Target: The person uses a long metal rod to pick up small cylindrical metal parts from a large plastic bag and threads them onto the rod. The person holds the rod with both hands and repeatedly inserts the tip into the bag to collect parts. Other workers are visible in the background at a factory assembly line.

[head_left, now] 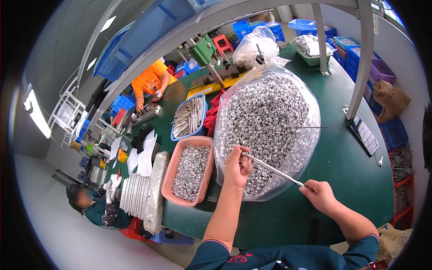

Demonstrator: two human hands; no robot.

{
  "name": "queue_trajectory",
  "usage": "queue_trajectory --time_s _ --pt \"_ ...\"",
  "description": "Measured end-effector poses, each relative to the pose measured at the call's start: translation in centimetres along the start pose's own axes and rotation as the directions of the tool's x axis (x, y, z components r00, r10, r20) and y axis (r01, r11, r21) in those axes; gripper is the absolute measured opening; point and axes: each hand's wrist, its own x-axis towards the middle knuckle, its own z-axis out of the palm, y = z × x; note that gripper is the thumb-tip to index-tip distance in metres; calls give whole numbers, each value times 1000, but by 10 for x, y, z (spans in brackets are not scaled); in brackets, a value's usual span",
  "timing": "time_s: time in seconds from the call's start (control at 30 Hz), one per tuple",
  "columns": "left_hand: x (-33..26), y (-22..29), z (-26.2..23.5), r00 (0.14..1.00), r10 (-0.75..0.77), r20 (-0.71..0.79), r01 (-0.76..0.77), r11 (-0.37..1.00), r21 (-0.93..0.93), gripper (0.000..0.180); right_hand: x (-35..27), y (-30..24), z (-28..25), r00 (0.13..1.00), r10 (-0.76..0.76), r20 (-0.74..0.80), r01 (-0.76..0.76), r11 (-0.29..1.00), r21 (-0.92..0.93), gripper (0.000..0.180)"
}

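My right hand (318,195) is closed around the lower right end of a slim silver metal rod (275,169). The rod slants up and left to my left hand (238,167), whose thumb and forefinger pinch together at its other end. Whether a small part sits between those fingertips is too small to tell. Beneath both hands lies a large clear plastic bag (316,150), spread open and heaped with small silver metal sleeves (265,112). A thin dark wire-like rod (317,127) juts rightward from the heap.
Left of the bag are a pink basket (165,191) of small metal parts and a blue tray (174,138) of metal rods. A phone (363,136) and keys (380,161) lie right on the green table (346,180), near a shelf post (361,67). Two people work at left.
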Motion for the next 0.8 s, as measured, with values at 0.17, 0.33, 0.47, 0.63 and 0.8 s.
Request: queue_trajectory --time_s 0.17,0.33,0.47,0.63,0.8 --pt "-9 -17 21 989 -112 93 103 990 92 43 5 -4 -11 815 190 547 -515 670 534 27" --pt "-6 -11 21 967 -234 102 218 965 146 56 5 -8 -18 866 212 454 -453 719 527 27" --pt "0 4 5 950 -311 22 310 950 42 51 5 -5 -19 890 209 404 -409 759 507 27" --pt "1 22 3 959 -281 39 276 956 101 34 5 -6 -25 911 210 354 -346 856 384 28" --pt "-1 25 -5 974 -192 122 196 980 -24 32 6 -9 -27 923 215 320 -307 912 273 30"
